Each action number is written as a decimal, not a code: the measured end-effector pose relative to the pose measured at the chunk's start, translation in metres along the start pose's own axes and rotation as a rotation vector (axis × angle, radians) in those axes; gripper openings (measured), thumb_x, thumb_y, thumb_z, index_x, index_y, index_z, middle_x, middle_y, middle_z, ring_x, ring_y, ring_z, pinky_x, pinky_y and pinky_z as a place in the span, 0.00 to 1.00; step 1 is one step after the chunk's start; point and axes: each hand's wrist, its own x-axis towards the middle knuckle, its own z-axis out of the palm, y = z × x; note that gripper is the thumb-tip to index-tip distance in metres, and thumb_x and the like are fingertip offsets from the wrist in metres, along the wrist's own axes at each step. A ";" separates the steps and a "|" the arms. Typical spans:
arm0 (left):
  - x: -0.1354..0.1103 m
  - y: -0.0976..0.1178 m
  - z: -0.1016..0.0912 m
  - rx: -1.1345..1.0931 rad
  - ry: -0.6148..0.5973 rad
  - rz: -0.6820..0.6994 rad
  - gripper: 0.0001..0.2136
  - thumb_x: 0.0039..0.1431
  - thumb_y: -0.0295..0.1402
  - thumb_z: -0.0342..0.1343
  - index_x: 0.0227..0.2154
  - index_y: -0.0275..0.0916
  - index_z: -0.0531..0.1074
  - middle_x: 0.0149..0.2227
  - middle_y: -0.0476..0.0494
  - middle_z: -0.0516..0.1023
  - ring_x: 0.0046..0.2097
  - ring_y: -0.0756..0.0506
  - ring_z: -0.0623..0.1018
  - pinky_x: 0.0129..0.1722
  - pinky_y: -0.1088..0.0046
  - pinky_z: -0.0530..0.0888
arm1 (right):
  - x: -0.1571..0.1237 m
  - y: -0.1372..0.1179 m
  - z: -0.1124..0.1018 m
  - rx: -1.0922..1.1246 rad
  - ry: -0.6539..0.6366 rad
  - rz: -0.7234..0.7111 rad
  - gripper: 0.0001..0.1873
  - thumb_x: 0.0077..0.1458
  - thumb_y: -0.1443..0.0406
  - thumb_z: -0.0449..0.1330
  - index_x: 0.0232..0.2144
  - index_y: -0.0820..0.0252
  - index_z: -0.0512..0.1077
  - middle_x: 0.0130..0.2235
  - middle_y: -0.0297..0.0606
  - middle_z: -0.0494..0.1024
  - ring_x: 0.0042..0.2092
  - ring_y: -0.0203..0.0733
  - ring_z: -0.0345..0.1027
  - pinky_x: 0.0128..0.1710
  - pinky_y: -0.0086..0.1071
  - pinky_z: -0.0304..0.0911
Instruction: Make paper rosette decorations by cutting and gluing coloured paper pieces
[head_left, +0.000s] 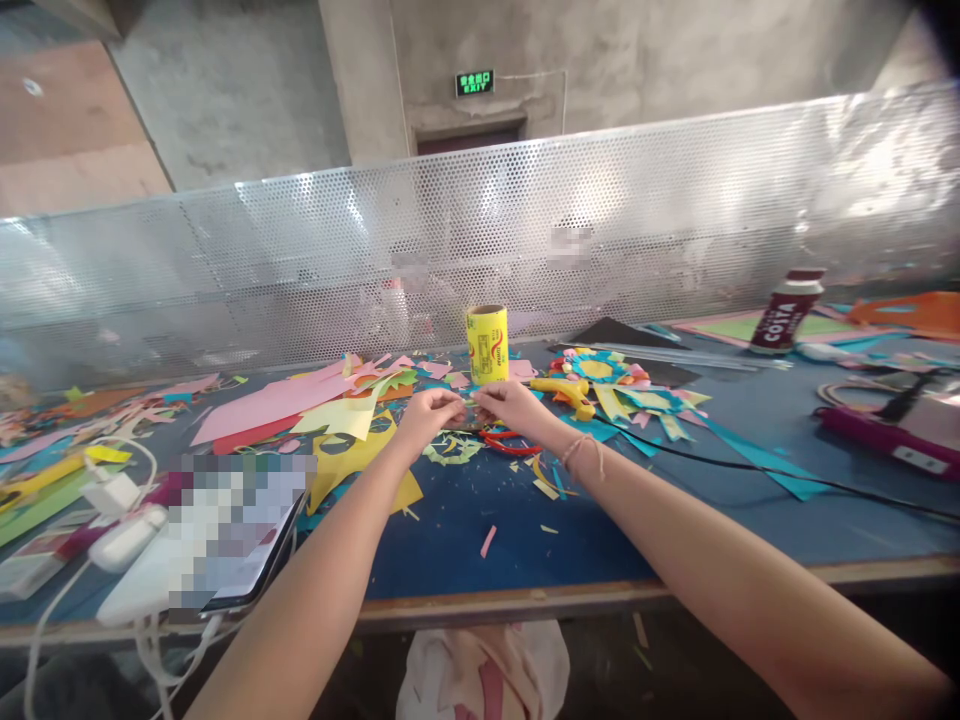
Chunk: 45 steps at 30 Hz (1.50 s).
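Observation:
My left hand [431, 416] and my right hand [516, 408] meet over the middle of the table, thumbs and fingers pinched together. Whatever sits between the fingertips is too small to make out. Just behind them stands an upright yellow tape roll [487, 346]. Below the fingers lies a pale green cut-paper ring [453, 448], with red-handled scissors [511, 443] beside it. A yellow glue gun [568, 392] rests to the right of my right hand, its black cord running off to the right. Nearer my left forearm is a yellow paper sheet [352, 462] with cut-outs.
Pink paper [274, 402] and scraps spread leftward. A tablet [259, 545], white chargers and cables crowd the left front. On the right are a paper flower [598, 368], a Costa bottle [787, 312] and a purple power strip [885, 440]. A perforated metal screen [637, 230] stands behind.

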 end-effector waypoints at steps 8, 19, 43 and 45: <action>0.000 0.004 0.001 -0.132 0.025 -0.072 0.04 0.46 0.30 0.57 0.25 0.36 0.70 0.23 0.47 0.74 0.27 0.49 0.75 0.34 0.70 0.73 | -0.002 -0.006 -0.001 0.072 -0.001 0.007 0.09 0.47 0.61 0.56 0.24 0.63 0.69 0.23 0.34 0.72 0.27 0.34 0.66 0.31 0.29 0.66; -0.001 0.010 0.003 -0.260 0.087 -0.082 0.06 0.42 0.27 0.59 0.26 0.34 0.70 0.25 0.47 0.75 0.26 0.51 0.75 0.35 0.70 0.73 | 0.002 0.000 -0.002 0.157 0.054 -0.064 0.08 0.40 0.69 0.59 0.29 0.62 0.69 0.26 0.33 0.73 0.28 0.34 0.68 0.33 0.31 0.66; -0.003 0.009 0.006 -0.193 0.166 -0.026 0.11 0.41 0.36 0.62 0.25 0.35 0.70 0.23 0.47 0.74 0.26 0.49 0.75 0.32 0.69 0.75 | -0.001 -0.010 0.002 0.174 0.225 -0.107 0.08 0.40 0.66 0.60 0.28 0.62 0.69 0.28 0.34 0.72 0.30 0.34 0.67 0.34 0.31 0.66; -0.004 0.010 0.008 -0.178 0.170 -0.017 0.10 0.41 0.36 0.62 0.24 0.35 0.70 0.23 0.47 0.74 0.27 0.49 0.75 0.32 0.68 0.75 | -0.001 -0.010 0.002 0.169 0.235 -0.125 0.08 0.40 0.66 0.60 0.28 0.62 0.69 0.28 0.35 0.72 0.31 0.35 0.67 0.35 0.32 0.65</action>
